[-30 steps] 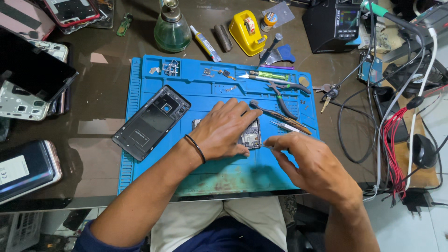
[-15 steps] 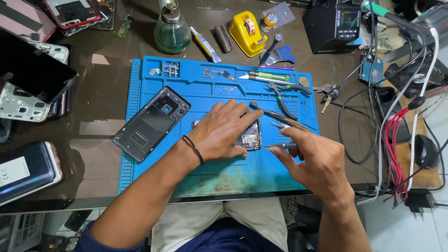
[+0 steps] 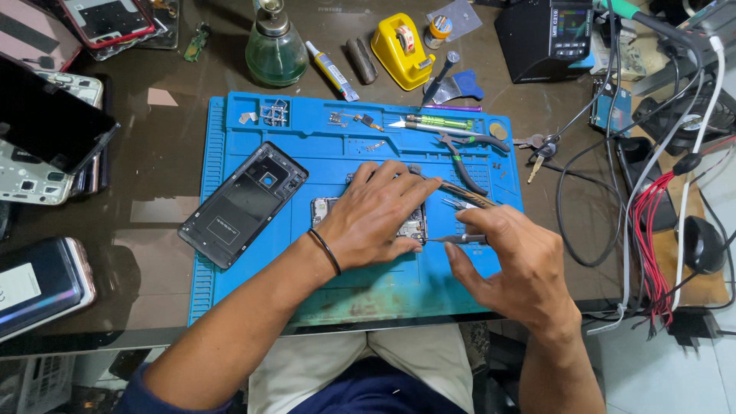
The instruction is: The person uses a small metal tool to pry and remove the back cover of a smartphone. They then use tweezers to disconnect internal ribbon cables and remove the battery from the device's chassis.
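Observation:
My left hand [image 3: 377, 215] lies flat on an opened phone body [image 3: 411, 227] in the middle of the blue work mat [image 3: 253, 268], covering most of it. My right hand [image 3: 512, 261] grips a thin screwdriver [image 3: 452, 239] whose tip points left at the phone's right edge. A black phone back cover [image 3: 244, 202] lies on the mat to the left of my left hand. A dark band circles my left wrist.
Pliers [image 3: 460, 157], tweezers and small screwdrivers [image 3: 437, 123] lie along the mat's far edge. Behind it stand a green glass bottle [image 3: 274, 47], a yellow tape dispenser [image 3: 402, 50] and a black box instrument [image 3: 553, 34]. Phones [image 3: 38, 284] lie left; cables [image 3: 652, 230] crowd the right.
My right hand has moved left toward the phone and now holds the screwdriver with its tip at the phone's edge. My left hand has stayed on the phone.

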